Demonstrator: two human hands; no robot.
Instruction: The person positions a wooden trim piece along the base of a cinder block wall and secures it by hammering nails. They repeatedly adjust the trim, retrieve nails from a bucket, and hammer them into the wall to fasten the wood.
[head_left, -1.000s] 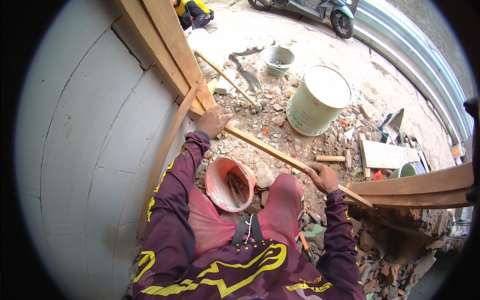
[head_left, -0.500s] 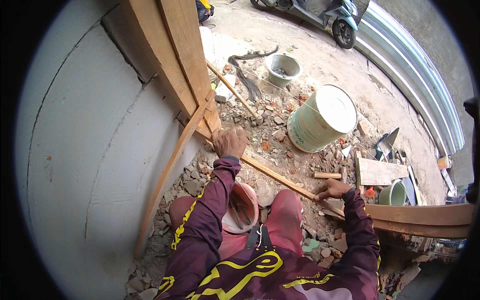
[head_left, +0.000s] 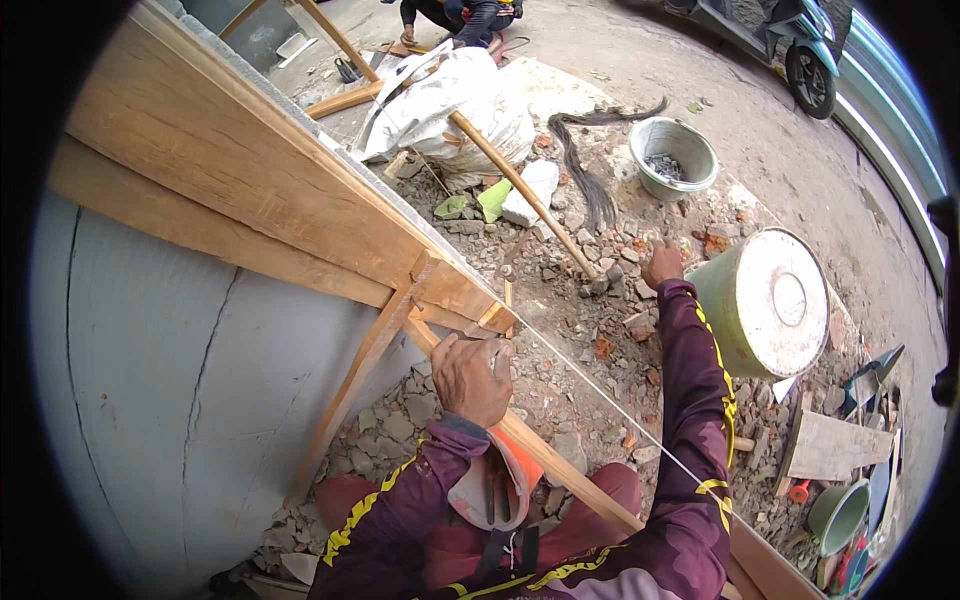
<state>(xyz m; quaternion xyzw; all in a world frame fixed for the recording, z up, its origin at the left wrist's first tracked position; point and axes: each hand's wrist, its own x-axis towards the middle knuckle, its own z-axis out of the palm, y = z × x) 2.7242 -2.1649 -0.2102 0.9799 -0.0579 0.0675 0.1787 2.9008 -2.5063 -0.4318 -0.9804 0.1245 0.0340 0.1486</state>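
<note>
My left hand (head_left: pixel 475 378) is wrapped round a long wooden strip (head_left: pixel 572 470), near the end of the broad wooden boards (head_left: pixel 270 180). The strip runs from a slanted wooden brace (head_left: pixel 355 375) toward my lap. Stretched forward over the rubble, my right hand (head_left: pixel 662 264) is near a long-handled hammer (head_left: pixel 530 195) and the upturned pale green bucket (head_left: pixel 780 300). Its fingers are mostly hidden. A taut white string (head_left: pixel 620 408) crosses from the boards' end to the lower right. Between my knees stands a reddish bucket (head_left: pixel 522 458) with tools inside.
Broken brick and concrete (head_left: pixel 560 350) cover the ground. A grey wall (head_left: pixel 170 380) rises at left. Ahead are a white sack (head_left: pixel 470 95), a grey bucket (head_left: pixel 675 155) and a crouching co-worker (head_left: pixel 470 18). At right lie a short plank (head_left: pixel 835 445) and a green bucket (head_left: pixel 840 515).
My right hand has let go of the strip's right end and reached forward over the rubble. My left hand stays on the strip. The view has shifted to the left and farther ahead.
</note>
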